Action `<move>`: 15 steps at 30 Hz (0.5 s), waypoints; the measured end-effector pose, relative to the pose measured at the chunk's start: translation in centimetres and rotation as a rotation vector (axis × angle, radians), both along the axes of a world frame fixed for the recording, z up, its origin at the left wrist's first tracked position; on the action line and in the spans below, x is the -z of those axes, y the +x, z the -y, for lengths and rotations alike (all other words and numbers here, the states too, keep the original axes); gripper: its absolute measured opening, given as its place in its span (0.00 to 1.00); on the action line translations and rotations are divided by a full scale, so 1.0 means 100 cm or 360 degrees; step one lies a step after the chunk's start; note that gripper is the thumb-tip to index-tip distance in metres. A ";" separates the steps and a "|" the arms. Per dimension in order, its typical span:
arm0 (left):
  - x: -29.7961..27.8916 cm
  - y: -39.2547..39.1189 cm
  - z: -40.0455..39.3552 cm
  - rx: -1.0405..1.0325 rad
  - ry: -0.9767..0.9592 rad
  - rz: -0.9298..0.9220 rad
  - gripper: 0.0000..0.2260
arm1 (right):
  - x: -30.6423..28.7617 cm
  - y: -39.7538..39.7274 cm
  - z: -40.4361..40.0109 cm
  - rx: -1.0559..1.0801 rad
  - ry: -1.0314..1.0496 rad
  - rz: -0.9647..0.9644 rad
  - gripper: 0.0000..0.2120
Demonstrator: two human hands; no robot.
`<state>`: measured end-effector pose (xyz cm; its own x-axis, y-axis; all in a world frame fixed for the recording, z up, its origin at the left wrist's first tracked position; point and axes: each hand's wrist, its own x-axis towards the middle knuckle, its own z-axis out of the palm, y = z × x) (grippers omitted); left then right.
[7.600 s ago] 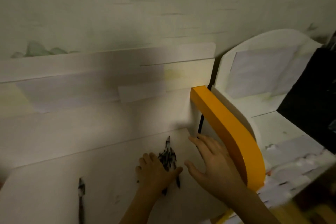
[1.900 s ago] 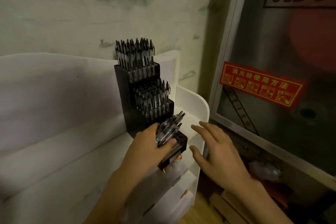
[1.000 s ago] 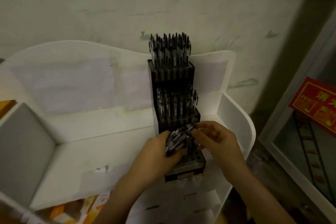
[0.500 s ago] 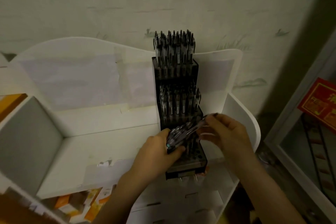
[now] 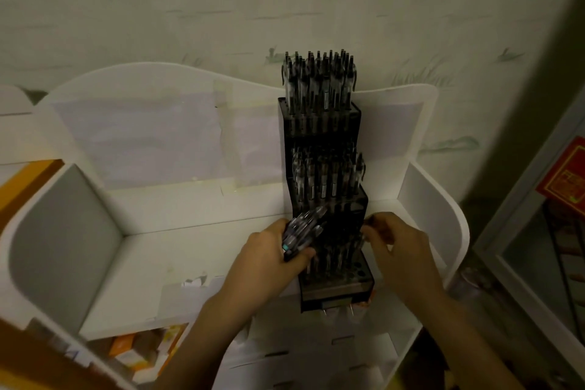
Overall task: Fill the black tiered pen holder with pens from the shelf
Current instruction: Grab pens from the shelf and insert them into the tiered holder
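Pens from the dark clear-barrelled bundle (image 5: 302, 229) gripped in the left hand (image 5: 269, 258) now go singly: the right hand (image 5: 400, 247) has dropped from pinching one beside the bundle to the black tiered plastic pen holder (image 5: 329, 199) on the white shelf (image 5: 190, 250), its fingers curled at the lowest tier, what they hold unclear.

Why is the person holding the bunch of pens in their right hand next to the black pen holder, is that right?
Not quite. The head view shows the bunch of pens gripped in the left hand, not the right. It is indeed next to the black pen holder. The right hand is at the holder's lowest tier, fingers curled; whether it pinches a pen is too dark to tell.
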<state>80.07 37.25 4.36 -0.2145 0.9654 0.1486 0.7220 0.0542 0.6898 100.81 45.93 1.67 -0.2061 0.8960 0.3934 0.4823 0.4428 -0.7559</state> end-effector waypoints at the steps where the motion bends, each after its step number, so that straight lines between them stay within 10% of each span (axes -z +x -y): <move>1: -0.001 -0.001 0.000 0.0000 0.0003 -0.0003 0.13 | 0.003 -0.002 -0.002 -0.0005 0.0012 0.0020 0.06; 15: 0.000 -0.001 -0.009 0.0066 0.0031 -0.0002 0.15 | 0.010 -0.010 -0.011 0.0030 -0.0017 0.0094 0.08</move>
